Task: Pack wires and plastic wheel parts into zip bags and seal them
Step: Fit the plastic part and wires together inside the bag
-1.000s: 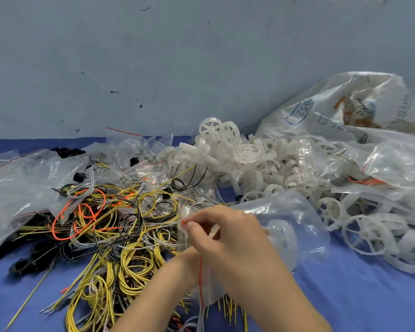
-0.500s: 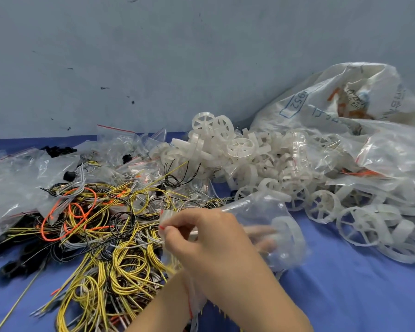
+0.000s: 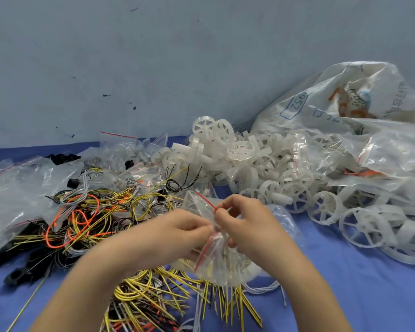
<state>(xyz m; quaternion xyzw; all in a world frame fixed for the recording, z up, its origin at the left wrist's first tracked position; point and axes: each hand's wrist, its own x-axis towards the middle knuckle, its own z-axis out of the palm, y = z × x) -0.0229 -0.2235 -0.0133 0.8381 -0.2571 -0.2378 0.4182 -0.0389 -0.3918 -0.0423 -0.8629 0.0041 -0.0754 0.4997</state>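
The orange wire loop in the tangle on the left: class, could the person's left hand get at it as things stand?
Probably not straight away: the orange wire loop lies exposed on top, but the left hand is pinching the small clear zip bag.

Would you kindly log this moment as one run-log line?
step: sealing | left hand: pinches zip bag | right hand: pinches red zip strip | wires, wheels: loose on table

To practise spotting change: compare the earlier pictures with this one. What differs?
The left hand has come out from under the right hand; both now pinch the zip bag at its red strip, hands side by side. The wire pile and wheel heap lie as before.
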